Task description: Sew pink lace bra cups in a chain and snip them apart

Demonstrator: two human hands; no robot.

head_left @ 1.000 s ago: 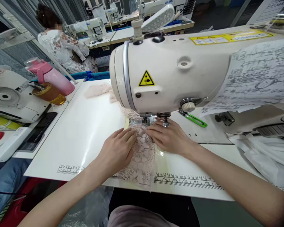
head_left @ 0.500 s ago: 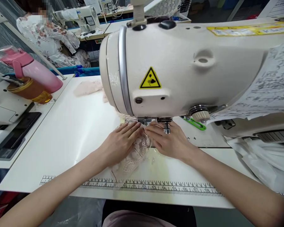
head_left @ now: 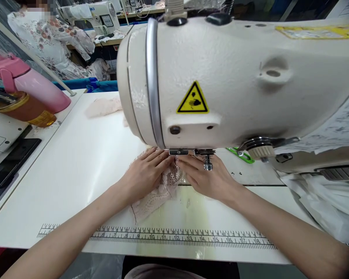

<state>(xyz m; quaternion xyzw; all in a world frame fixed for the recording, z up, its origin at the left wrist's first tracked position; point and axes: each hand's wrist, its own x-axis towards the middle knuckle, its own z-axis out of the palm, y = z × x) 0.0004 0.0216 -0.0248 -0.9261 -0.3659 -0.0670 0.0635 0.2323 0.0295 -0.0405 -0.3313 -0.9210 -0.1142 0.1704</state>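
Note:
A strip of pale pink lace lies on the white sewing table, running under the head of a cream sewing machine. My left hand rests flat on the lace with fingers stretched toward the presser foot. My right hand lies flat just right of it, fingertips pressing the lace below the needle area. The needle itself is hidden by the machine head. More pink lace trails out behind the machine.
A printed ruler runs along the table's front edge. A pink bottle and brown jar stand at left. Green snips lie behind my right hand. White cloth hangs at right. A person in floral clothing sits behind.
Both hands have slid forward toward the presser foot, feeding the lace in so less of it shows in front. My head has moved closer to the machine.

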